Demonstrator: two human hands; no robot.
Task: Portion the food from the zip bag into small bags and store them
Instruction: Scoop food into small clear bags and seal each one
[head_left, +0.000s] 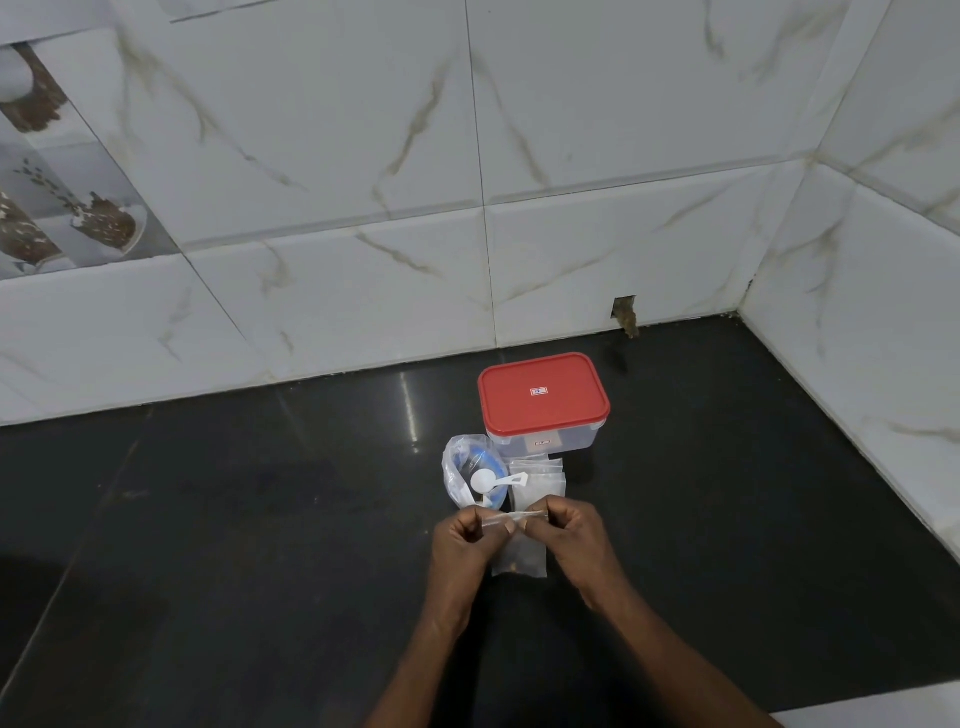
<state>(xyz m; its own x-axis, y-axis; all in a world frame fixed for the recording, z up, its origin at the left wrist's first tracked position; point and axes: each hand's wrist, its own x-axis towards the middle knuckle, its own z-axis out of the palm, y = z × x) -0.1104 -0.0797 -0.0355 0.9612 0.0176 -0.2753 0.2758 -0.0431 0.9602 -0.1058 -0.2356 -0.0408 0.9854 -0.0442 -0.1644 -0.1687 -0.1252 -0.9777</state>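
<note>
We're pinching the top strip of the small clear plastic bag (519, 560) with curled fingers of left hand (466, 540) and right hand (575, 535), hanging it upright over the black counter (260, 519), likely pressing it sealed so nothing's spilling.

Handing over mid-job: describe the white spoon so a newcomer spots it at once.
Find the red-lidded box on the black counter. In front of it, to the left, sits a crumpled clear zip bag; the spoon lies across its opening, handle pointing right toward the stack of small bags. It is the only solid white item among clear plastic.
</note>
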